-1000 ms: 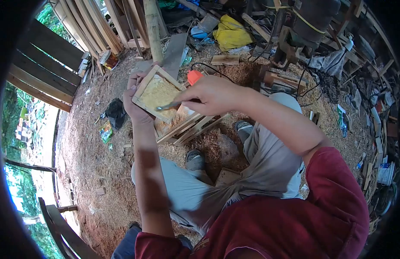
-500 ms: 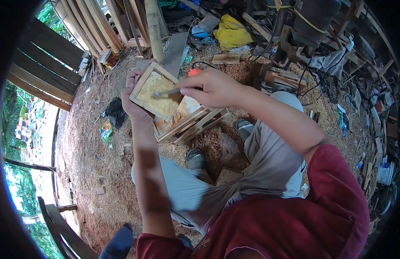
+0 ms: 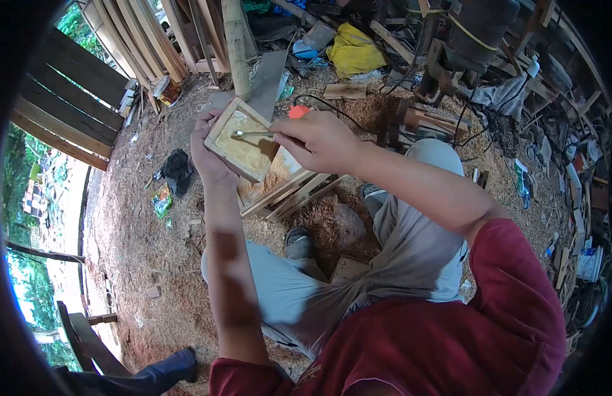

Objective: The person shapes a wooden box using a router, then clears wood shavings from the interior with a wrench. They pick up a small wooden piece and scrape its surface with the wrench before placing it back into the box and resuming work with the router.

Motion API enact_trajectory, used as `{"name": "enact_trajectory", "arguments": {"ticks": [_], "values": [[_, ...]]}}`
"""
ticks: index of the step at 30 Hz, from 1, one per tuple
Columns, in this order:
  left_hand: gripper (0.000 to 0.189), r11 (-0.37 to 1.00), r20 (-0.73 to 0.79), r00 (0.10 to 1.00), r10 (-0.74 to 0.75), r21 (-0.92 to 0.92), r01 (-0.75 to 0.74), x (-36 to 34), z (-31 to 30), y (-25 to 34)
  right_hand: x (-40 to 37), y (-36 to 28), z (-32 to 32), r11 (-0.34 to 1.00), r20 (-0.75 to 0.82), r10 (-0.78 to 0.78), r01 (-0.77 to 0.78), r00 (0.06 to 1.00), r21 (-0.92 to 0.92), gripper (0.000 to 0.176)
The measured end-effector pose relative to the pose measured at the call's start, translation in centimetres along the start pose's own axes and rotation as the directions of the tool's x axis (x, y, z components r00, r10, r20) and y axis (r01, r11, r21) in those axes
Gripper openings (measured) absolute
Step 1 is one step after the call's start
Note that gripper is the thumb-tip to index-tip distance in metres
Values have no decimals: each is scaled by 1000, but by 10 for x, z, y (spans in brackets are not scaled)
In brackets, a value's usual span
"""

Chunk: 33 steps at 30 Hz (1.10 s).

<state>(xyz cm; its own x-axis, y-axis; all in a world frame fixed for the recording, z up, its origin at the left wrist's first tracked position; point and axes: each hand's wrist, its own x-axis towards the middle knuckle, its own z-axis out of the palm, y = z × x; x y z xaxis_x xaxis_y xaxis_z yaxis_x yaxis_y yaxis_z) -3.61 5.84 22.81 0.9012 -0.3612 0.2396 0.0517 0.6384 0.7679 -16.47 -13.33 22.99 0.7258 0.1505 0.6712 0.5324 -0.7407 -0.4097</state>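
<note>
My left hand [image 3: 212, 155] grips a shallow square wooden box [image 3: 221, 153] by its left edge, tilted toward me. Its inside floor looks yellowish, perhaps dusted with sawdust. In my right hand [image 3: 316, 140] is a slim metal tool [image 3: 256, 134] with a shiny, rounded tip, held over the inside of the box. The tool's exact kind is too small to make out. Below the box stands a wooden frame-like piece [image 3: 306, 191] with slats, and wood shavings [image 3: 274, 177] lie on top of it.
Shavings cover the ground [image 3: 161, 257]. Wooden planks [image 3: 137, 39] lean at the back left near a post [image 3: 235, 53]. A yellow cloth [image 3: 355, 51], a red object [image 3: 298, 111], cables and scrap wood lie behind. A dark-clothed limb [image 3: 167, 371] shows at lower left.
The metal tool's tip has moved slightly up within the box, and my right hand has shifted a little. The box is tilted more. The dark-clothed limb at lower left has shifted.
</note>
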Motion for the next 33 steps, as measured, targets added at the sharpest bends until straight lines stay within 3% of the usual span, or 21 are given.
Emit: {"name": "enact_trajectory", "arguments": {"ticks": [3,6,9,12,15,18,24,27,30,33], "values": [[38,1000,-18,1000,-9,-21,8,4,-15,-5,4,-8,9,994,-301,-12,43,954,98,14],[36,1000,-1,1000,-13,17,13,5,-23,-8,-6,-2,15,993,116,108,-103,987,-52,11],[35,996,-56,998,-32,87,37,5,-26,-10,1,-5,19,992,-196,73,-51,978,115,10],[34,997,-87,995,-57,45,61,-1,-23,-8,-7,-2,21,988,110,141,-134,984,-74,10],[33,995,-83,994,-76,52,81,3,-29,-12,-7,-2,29,988,-104,142,-134,984,76,11],[33,996,-115,990,-81,37,86,-3,-28,-7,-4,-7,26,989,7,150,-150,989,-3,12],[33,993,-130,986,-106,33,111,-7,-25,-2,1,-6,25,987,-31,151,-149,988,57,17],[33,992,-122,987,-101,57,109,-2,-28,-4,1,-1,21,988,70,147,-144,987,-53,17],[33,987,-131,983,-132,69,142,-8,-27,-1,13,-2,7,996,-118,87,-90,989,-18,13],[33,985,-98,987,-125,109,135,-10,-25,2,7,11,9,987,33,49,-43,998,-152,13]]}}
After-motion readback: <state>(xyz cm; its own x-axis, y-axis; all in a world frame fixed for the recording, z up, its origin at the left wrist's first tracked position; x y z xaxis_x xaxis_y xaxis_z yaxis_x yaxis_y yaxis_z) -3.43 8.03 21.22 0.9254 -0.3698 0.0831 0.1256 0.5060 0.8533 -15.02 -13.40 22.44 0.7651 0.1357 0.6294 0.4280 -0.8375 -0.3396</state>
